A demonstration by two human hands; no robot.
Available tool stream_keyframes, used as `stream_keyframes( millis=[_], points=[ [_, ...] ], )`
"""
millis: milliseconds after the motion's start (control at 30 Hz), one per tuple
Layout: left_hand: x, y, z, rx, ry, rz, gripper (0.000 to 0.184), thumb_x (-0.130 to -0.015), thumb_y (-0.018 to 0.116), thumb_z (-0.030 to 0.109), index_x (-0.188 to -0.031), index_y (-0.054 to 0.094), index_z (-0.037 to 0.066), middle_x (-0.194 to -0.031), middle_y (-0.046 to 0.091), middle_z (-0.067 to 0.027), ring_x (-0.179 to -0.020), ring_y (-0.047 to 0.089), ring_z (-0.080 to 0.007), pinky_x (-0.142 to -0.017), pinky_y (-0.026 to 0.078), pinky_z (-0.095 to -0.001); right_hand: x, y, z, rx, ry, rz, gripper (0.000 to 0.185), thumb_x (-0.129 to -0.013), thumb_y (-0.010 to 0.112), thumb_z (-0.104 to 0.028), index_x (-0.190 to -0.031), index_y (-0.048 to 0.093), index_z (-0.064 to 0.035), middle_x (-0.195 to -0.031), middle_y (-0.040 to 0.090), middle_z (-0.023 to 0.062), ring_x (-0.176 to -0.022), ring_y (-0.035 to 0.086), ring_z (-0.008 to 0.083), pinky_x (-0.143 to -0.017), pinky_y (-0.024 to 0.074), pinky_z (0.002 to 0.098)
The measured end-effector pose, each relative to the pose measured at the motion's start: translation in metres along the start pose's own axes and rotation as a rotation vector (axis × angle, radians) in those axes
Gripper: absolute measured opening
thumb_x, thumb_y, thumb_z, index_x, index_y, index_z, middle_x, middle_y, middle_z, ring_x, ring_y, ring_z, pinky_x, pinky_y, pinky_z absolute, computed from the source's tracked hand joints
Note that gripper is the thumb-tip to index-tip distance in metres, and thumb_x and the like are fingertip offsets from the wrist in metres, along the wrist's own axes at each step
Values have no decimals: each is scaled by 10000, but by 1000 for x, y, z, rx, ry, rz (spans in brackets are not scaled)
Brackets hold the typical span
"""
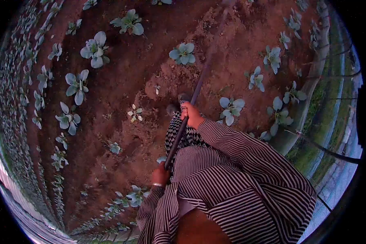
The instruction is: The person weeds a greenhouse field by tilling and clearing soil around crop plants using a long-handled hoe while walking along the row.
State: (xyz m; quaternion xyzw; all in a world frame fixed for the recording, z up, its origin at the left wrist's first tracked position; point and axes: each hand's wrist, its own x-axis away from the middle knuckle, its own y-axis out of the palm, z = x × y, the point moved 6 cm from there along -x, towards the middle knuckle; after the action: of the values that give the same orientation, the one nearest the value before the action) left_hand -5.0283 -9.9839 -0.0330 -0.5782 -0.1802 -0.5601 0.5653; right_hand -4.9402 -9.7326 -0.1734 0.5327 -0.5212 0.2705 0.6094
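A long-handled tool (199,84) with a dark straight shaft slants from beside my waist up toward the top of the view. Its far end blurs into the soil, so I cannot make out the head. Lower on the shaft, close to my hip, my left hand (160,175) is closed around it. My right hand (192,115) wraps the shaft farther forward, above my patterned trousers (173,132). Left of the shaft's middle grows a leafy blue-green plant (182,53). Another leafy plant (232,110) stands to the right of my right hand.
Brown loose soil (122,97) carries rows of leafy plants on both sides, including a larger one (95,49) at upper left. A small pale plant (134,113) grows left of my feet. Along the right runs a pale border strip (307,99) with grass and dark curved bars beyond.
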Motion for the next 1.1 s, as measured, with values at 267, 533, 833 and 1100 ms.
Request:
stream_keyframes(
  millis=[267,533,833,1100],
  points=[
    [-16,-15,70,-59,-13,-96,348,-649,556,221,-948,486,57,-696,570,-209,-643,552,-384,-551,427,-462,-65,-23,-23,166,-133,-4,125,-745,552,-140,-711,469,-53,-470,334,12,-387,358,140,-404,349,317],
    [47,-11,-62,-147,-19,-64,303,-670,560,230,-924,491,79,-656,566,-188,-624,565,-356,-543,438,-460,-10,-38,130,-104,260,77,268,-711,547,-127,-512,368,-126,-399,276,-27,-367,325,126,-397,299,277],
    [18,-29,-170,-177,159,239,217,-692,528,173,-901,483,137,-663,567,-170,-586,553,-356,-507,421,-461,1,9,176,-219,46,-238,313,-739,522,-158,-514,305,-158,-417,273,-52,-373,301,84,-428,294,256],
    [61,18,-350,-90,239,241,356,-644,587,218,-976,497,127,-625,560,-169,-568,545,-368,-508,420,-462,63,24,330,-86,49,-237,232,-770,535,-128,-615,363,-139,-458,290,-34,-415,307,93,-472,309,272]
  ],
)
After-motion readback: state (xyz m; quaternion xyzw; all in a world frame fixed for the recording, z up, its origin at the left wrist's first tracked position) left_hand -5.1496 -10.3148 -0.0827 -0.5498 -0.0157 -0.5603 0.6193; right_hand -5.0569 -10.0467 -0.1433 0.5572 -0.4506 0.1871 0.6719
